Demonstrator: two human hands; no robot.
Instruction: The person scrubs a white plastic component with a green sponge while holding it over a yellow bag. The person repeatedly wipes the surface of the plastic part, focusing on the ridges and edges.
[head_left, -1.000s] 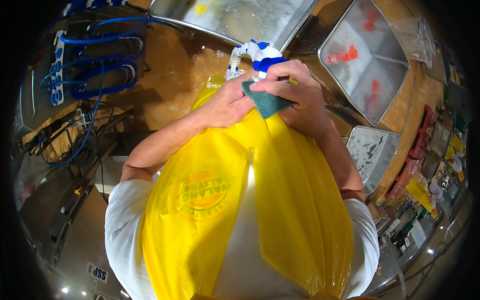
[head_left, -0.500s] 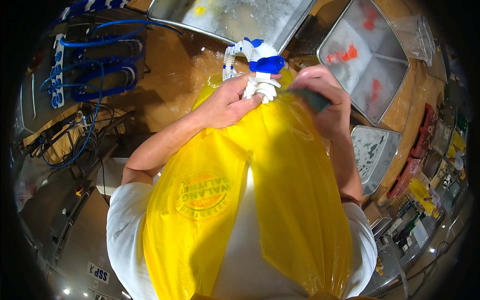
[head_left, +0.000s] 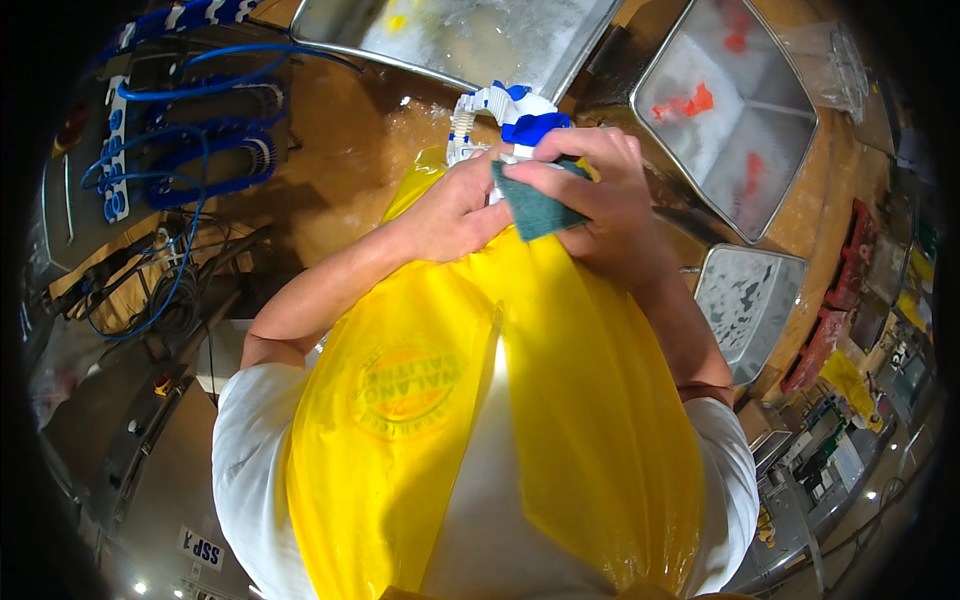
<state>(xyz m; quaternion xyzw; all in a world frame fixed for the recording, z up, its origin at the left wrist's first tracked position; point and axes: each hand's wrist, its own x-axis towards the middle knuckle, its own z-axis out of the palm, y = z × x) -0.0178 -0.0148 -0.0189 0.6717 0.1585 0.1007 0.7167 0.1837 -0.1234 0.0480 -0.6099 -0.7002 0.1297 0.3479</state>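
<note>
The grip of the left hand (head_left: 455,208) is closed around the white and blue chain (head_left: 486,104), which is at the near side of the far metal basin (head_left: 592,55), and the right hand (head_left: 615,195) pinches a green pad (head_left: 543,210) apparently against its near end, so the rubbing seems unfinished, though how much is done I cannot tell.

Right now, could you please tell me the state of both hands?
Left hand: closed, holding a white-and-blue segmented plastic chain.
Right hand: closed, holding a green scouring pad.

A brown surface (head_left: 345,165) (glossy) carries metal tubs (head_left: 785,145).
</note>
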